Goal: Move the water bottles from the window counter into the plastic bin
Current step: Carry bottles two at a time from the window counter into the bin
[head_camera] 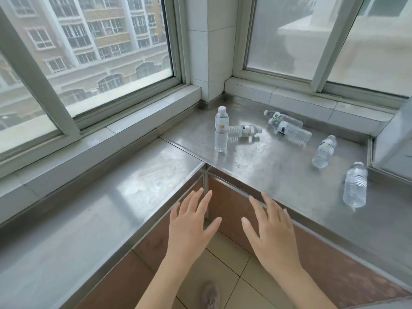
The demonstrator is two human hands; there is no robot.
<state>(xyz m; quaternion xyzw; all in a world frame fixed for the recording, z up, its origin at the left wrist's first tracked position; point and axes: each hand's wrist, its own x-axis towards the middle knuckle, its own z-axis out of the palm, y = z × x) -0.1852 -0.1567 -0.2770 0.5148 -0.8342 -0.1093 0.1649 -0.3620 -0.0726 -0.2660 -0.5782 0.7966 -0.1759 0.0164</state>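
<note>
Several clear water bottles rest on the steel window counter [256,166]. One bottle [221,130] stands upright near the corner, and another [244,131] lies on its side just behind it. Two lying bottles [284,118] [291,131] touch each other near the back ledge. Further right, two more bottles [324,151] [355,185] stand close to the right wall. My left hand [191,224] and my right hand [270,230] hover in front of the counter's inner corner, palms down, fingers spread, holding nothing. No plastic bin is in view.
The counter runs in an L along two windows, with a tiled pillar [209,47] in the corner. Brown cabinet fronts [231,210] sit under the counter edge. Below lies a tiled floor [225,275] and a shoe [210,295].
</note>
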